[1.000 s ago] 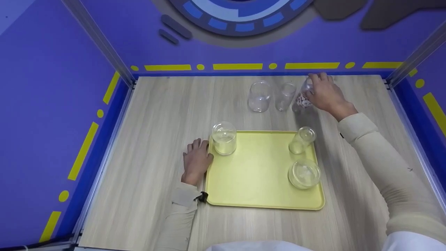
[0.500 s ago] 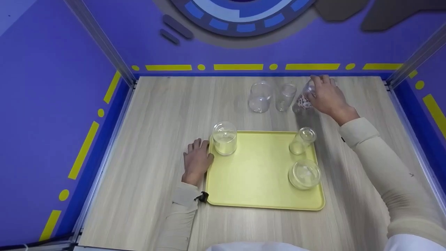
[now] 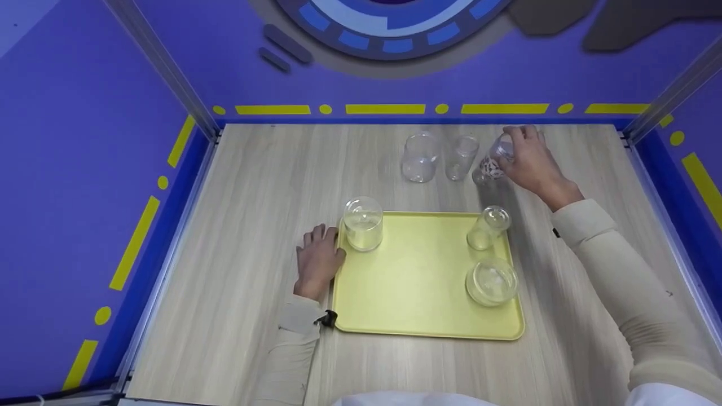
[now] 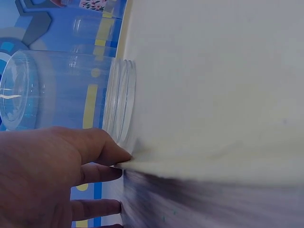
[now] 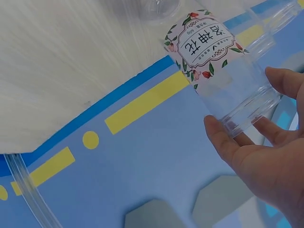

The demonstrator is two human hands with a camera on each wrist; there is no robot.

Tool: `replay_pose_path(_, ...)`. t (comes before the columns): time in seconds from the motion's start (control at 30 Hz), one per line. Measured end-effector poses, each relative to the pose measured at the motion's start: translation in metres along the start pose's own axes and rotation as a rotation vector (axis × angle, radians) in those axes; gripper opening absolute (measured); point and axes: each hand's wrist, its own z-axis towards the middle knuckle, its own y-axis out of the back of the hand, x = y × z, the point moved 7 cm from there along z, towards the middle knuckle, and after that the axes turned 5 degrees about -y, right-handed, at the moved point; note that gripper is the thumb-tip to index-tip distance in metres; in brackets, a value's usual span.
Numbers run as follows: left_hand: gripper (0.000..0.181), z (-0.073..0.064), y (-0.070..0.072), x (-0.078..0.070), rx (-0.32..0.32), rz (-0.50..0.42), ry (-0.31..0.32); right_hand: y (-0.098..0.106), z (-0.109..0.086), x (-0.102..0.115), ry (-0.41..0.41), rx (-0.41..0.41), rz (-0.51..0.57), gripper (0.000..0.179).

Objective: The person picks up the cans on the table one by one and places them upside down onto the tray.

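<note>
At the back of the table, a clear jar with a floral paper label [image 3: 492,166] is gripped near its threaded mouth by my right hand [image 3: 533,160]. The right wrist view shows its thumb and fingers about the neck of this labelled jar [image 5: 223,80], which appears to contain nothing. My left hand [image 3: 320,259] lies at the left side of the yellow tray [image 3: 417,299]. Its thumb presses the tray's rim while the fingers sit along the outer side, so the edge is pinched. Close to that thumb, a wide clear jar [image 4: 71,90] stands mouth down on the tray.
Along the tray's right side are a slim clear jar [image 3: 488,228] and a low, wide clear jar [image 3: 492,283]. Left of the labelled jar, a wide clear jar [image 3: 421,158] and a slim one [image 3: 462,158] stand on the table. Blue panels [image 3: 361,84] enclose the back and sides.
My right hand and the top of the labelled jar have come slightly toward me; more of the jar shows beside the fingers. The left hand and tray stay put.
</note>
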Motion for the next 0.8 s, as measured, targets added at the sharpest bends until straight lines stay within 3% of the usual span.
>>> replay_pose_path(0.8, 0.048, -0.002, 0.0, 0.0, 0.003, -0.006, 0.0, 0.006, -0.019, -0.004, 0.016, -0.109, 0.066, 0.059)
